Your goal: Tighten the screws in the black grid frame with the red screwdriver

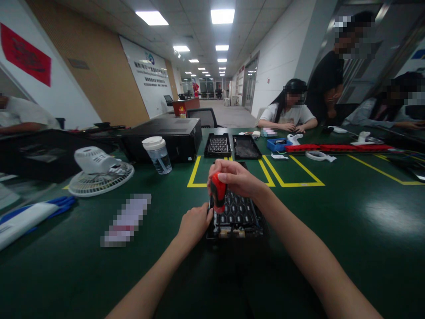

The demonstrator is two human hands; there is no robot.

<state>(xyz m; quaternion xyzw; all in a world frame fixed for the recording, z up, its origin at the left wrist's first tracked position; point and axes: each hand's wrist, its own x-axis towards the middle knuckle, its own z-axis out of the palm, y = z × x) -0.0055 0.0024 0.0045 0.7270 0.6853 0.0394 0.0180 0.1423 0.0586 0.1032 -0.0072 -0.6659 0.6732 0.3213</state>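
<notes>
In my right hand (237, 176) is a screwdriver with a red and black handle (219, 190), held upright with the fingers wrapped around its top. Its tip points down at the left part of a black casing (237, 212), which has rows of dark cell-like shapes inside. Whether the tip touches a screw is too dark to tell. Gripping the casing's left edge is my left hand (195, 223), its thumb near the rim and the other fingers partly hidden. Small light-coloured parts show along the casing's near end.
Beyond stand a black tray with round cells (218, 146) and a black lid-like tray (247, 147). To the left are a lidded cup (157, 155), a white fan (99, 173) and a large black box (162, 133). A blue bin (278, 144) lies right; several people are around.
</notes>
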